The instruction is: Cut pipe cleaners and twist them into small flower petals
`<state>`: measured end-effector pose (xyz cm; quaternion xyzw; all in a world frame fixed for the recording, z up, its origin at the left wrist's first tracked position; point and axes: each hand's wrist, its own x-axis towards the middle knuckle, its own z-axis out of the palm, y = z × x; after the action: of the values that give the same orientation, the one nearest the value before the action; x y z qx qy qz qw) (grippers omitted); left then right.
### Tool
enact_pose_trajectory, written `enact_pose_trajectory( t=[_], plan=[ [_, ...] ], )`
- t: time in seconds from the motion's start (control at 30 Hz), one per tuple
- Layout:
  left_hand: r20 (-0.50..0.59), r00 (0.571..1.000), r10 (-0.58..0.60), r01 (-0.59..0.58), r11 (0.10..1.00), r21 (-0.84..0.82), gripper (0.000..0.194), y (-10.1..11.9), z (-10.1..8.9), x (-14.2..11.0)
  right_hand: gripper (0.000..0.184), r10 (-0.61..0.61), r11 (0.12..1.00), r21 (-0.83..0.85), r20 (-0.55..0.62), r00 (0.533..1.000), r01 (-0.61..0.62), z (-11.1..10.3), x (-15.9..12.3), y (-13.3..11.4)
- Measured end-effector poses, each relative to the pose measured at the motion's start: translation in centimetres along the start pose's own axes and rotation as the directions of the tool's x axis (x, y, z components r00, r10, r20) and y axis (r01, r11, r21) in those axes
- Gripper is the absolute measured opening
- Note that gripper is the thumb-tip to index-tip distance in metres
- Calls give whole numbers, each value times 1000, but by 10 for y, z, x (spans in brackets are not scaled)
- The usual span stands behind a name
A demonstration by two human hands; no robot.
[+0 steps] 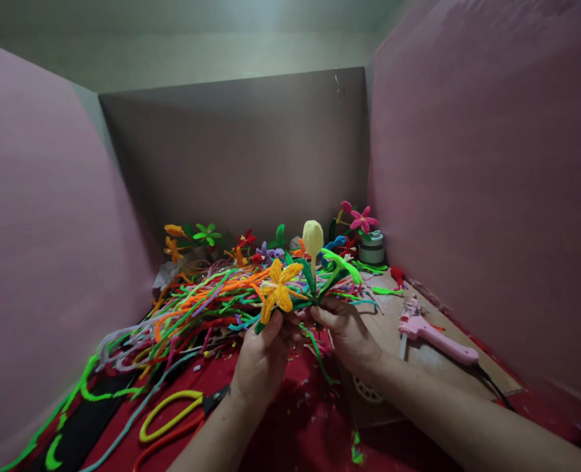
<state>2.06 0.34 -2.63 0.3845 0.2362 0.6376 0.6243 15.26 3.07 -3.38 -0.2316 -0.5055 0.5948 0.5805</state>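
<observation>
Holding the fuzzy flower bunch [310, 278] over the red cloth [290, 426], pinching a leaf [259, 326] beneath the yellow bloom [282, 288] with the left grip [264, 354] and the stem joint [314, 299] with the right grip [353, 335]. Press firmly at the joint, sparing the soft petals! Mind the tangle of loose stems [192, 308] just behind, apt to snag; watch the scissors [198, 398] at lower left and the pink glue gun [435, 337] on the board [388, 321].

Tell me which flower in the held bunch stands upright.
The pale yellow flower in the middle, shaped like a bud; the orange flower leans left and the bright green flower leans right.
</observation>
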Motion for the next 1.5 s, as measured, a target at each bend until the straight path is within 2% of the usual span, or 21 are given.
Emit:
enact_pose_trajectory(
  t=[0.07,0.13,0.23,0.43,0.57,0.6,0.63,0.67,0.73,0.8,0.9,1.0,1.1,1.17,1.23,1.33,1.5],
  plan=[
    [-73,994,-84,77,993,-89,16,-2,0,2,10,22,999,-31,-31,999,-23,-3,-1,-2],
    [-141,970,-196,169,968,-185,13,-2,0,3,10,34,998,-49,-47,998,-36,-5,-1,-3],
    [-181,934,-308,248,923,-294,13,3,2,2,12,51,998,-39,-58,997,-54,-6,-3,-2],
    [-231,921,-314,214,903,-373,21,13,8,1,12,85,995,-45,-72,994,-88,-5,-3,1],
    [-253,841,-478,364,846,-389,27,8,4,2,9,58,998,-4,-50,997,-58,-2,-4,-2],
    [-254,832,-494,388,844,-370,27,7,2,2,9,55,998,-7,-46,997,-55,-2,-4,-4],
    [-246,840,-484,393,855,-339,26,6,1,2,10,55,998,-16,-47,997,-56,-1,-5,-6],
    [-225,865,-448,376,876,-300,25,5,-1,2,12,59,998,-28,-56,997,-60,-1,-6,-8],
    [-160,937,-311,279,940,-196,26,2,-1,2,15,71,997,-36,-88,994,-74,0,-7,-11],
    [-99,983,-157,155,987,-29,29,-1,2,0,17,100,995,33,-99,990,-97,0,-7,-12],
    [-27,999,-40,46,956,290,32,-9,10,-3,17,164,971,186,-61,985,-150,2,-7,-8],
    [3,1000,-15,12,896,444,20,-15,17,-4,15,186,958,232,-43,982,-171,4,-8,0],
    [16,999,-27,18,905,426,7,-17,16,-3,14,188,948,257,29,982,-189,4,-10,5],
    [19,998,-57,45,923,383,8,-15,13,-2,12,164,945,274,67,984,-176,2,-8,3],
    [5,997,-83,77,944,322,9,-13,10,-2,11,93,949,301,34,995,-99,0,-5,-1],
    [-5,992,-127,124,960,253,11,-10,8,-4,19,9,939,344,-57,998,12,-4,0,-11],
    [18,978,-209,201,957,207,12,-9,14,-10,16,6,944,330,-64,998,15,-3,1,-19]
  ],
)
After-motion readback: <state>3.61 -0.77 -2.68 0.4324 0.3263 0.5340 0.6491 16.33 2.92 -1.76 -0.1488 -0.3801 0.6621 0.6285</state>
